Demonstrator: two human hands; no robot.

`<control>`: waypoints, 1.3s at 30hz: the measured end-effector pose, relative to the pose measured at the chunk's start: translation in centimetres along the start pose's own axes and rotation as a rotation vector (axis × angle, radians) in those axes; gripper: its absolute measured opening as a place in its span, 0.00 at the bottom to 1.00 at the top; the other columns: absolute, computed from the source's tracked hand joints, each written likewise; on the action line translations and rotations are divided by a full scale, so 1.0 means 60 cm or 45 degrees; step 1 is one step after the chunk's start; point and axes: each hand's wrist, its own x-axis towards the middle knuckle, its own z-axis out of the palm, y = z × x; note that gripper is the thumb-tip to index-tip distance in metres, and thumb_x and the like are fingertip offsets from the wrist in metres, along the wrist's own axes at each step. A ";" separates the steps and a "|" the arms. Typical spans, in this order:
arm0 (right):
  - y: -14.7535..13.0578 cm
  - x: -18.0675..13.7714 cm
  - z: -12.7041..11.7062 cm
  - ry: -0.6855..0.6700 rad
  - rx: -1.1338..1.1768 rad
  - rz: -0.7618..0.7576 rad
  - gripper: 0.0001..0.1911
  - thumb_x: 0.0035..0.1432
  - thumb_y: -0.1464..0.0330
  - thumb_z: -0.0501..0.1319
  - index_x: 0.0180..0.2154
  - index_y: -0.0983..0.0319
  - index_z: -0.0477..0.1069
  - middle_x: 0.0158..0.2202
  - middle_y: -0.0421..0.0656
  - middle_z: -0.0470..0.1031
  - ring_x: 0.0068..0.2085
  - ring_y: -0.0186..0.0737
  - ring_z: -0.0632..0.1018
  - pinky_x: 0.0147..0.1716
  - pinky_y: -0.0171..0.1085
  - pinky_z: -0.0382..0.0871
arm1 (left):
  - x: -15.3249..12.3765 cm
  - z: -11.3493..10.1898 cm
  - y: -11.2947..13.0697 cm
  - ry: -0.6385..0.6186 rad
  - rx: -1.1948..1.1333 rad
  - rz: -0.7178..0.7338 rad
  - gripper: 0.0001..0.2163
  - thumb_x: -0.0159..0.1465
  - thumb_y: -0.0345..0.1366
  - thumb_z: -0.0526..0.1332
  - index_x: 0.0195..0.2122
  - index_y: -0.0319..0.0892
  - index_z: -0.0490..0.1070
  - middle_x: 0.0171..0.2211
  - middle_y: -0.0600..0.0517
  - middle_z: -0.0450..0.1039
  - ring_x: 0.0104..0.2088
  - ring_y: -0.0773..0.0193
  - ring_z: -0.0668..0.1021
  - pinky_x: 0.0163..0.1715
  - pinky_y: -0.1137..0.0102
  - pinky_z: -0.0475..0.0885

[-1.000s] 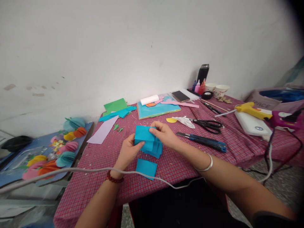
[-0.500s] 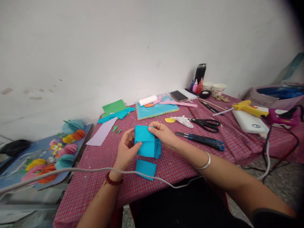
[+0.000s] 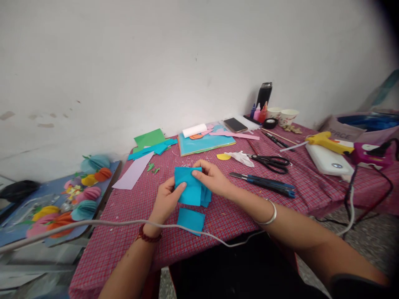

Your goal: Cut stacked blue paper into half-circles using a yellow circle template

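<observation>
blue paper pieces (image 3: 190,195) | rectangular, overlapping | held in fingers (image 3: 180,189) | loose blue piece (image 3: 191,218) | lying flat, near but apart

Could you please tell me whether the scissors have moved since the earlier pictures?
No, the scissors lie just beyond the box cutter on the table, as before.

Hands (image 3: 213,178) between free tablecloth (image 3: 127,209) and cutter (image 3: 269,185)

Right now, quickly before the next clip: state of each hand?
Left hand: closed, holding the blue rectangular paper by its left side.
Right hand: closed, pinching the same paper near its upper right corner.
</observation>
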 end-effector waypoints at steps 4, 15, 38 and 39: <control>-0.001 0.000 -0.001 -0.053 0.219 0.048 0.15 0.55 0.56 0.59 0.36 0.61 0.64 0.28 0.36 0.65 0.29 0.32 0.68 0.28 0.32 0.64 | 0.004 0.001 -0.007 0.066 -0.110 0.039 0.13 0.55 0.40 0.66 0.40 0.40 0.76 0.32 0.50 0.77 0.30 0.64 0.75 0.31 0.70 0.71; 0.010 0.007 -0.014 -0.091 0.118 -0.268 0.15 0.46 0.76 0.60 0.39 0.59 0.69 0.53 0.45 0.64 0.51 0.43 0.68 0.43 0.40 0.66 | 0.010 -0.004 -0.008 0.210 0.052 0.139 0.09 0.56 0.39 0.65 0.36 0.41 0.76 0.28 0.54 0.74 0.26 0.70 0.71 0.26 0.75 0.67; -0.018 0.014 -0.026 0.148 0.407 -0.028 0.03 0.48 0.73 0.63 0.28 0.61 0.72 0.44 0.40 0.72 0.35 0.31 0.73 0.34 0.33 0.68 | 0.025 -0.034 0.037 0.249 -0.548 -0.134 0.07 0.51 0.37 0.60 0.26 0.39 0.74 0.28 0.49 0.76 0.29 0.62 0.76 0.28 0.70 0.71; -0.018 0.015 -0.027 0.155 0.412 -0.016 0.03 0.47 0.72 0.63 0.28 0.61 0.72 0.43 0.40 0.73 0.35 0.31 0.73 0.34 0.33 0.68 | 0.025 -0.033 0.039 0.245 -0.556 -0.164 0.09 0.52 0.39 0.59 0.25 0.38 0.74 0.28 0.48 0.76 0.29 0.61 0.76 0.28 0.69 0.72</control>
